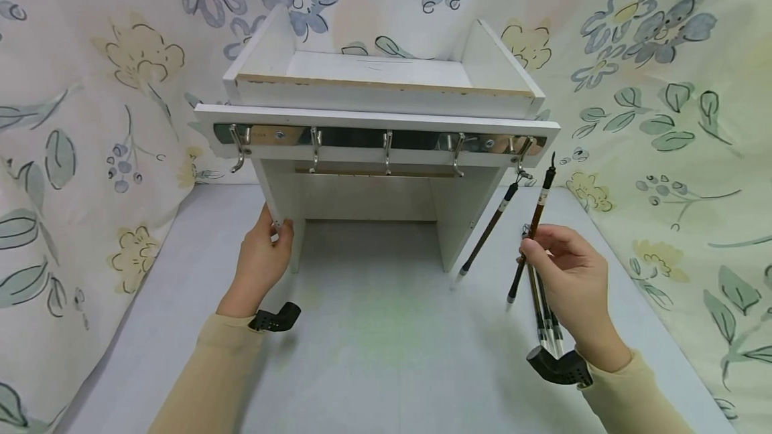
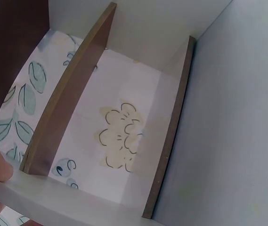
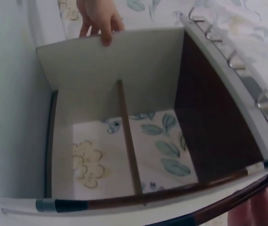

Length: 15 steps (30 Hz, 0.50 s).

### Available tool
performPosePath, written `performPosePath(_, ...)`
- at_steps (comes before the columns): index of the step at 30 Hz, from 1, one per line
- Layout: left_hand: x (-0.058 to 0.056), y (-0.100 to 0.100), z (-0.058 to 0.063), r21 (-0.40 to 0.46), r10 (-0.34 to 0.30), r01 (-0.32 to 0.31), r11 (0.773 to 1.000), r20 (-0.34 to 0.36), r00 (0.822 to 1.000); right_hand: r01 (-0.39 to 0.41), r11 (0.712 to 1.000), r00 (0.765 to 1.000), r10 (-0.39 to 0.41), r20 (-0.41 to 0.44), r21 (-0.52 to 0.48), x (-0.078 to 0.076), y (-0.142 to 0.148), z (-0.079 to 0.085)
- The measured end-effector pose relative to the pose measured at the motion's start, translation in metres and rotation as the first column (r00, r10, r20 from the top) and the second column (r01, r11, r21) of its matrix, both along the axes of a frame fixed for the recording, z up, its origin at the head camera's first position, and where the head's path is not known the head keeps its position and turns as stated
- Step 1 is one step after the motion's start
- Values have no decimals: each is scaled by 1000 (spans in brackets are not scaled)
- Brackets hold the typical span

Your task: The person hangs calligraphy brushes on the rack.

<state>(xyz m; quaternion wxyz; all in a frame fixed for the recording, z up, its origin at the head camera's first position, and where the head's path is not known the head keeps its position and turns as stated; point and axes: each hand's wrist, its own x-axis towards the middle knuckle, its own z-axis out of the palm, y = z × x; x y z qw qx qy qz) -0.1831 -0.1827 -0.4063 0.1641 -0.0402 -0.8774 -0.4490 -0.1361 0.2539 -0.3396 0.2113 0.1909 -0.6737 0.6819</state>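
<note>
My left hand (image 1: pixel 262 260) grips the front edge of the left side panel of a white shelf unit (image 1: pixel 386 96), thumb on the inner face. In my right hand (image 1: pixel 569 280), thumb and fingers pinch a dark brown paintbrush (image 1: pixel 541 199), pale tip down and loop end up, just right of the unit. A second paintbrush (image 1: pixel 490 230) hangs slanted from the rightmost hook (image 1: pixel 523 151). Below my right hand lie several more paintbrushes (image 1: pixel 547 327), partly hidden by it. Both brown handles cross the right wrist view, the held paintbrush (image 3: pixel 232 197) being the lower.
A metal rail (image 1: pixel 352 139) with several hooks runs across the unit's front; the other hooks carry nothing. The unit stands on a pale table (image 1: pixel 362 367). Flower-printed cloth (image 1: pixel 675 173) surrounds it at the back and sides.
</note>
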Motion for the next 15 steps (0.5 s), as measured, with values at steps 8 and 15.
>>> performPosePath(8,0,0,0,3,-4,4,1000,12,1000,19,991,999,-12,-53,131,-3,-18,-2)
performPosePath(15,0,0,-1,3,-4,4,1000,4,1000,100,942,992,-71,-103,322,-2,-32,2)
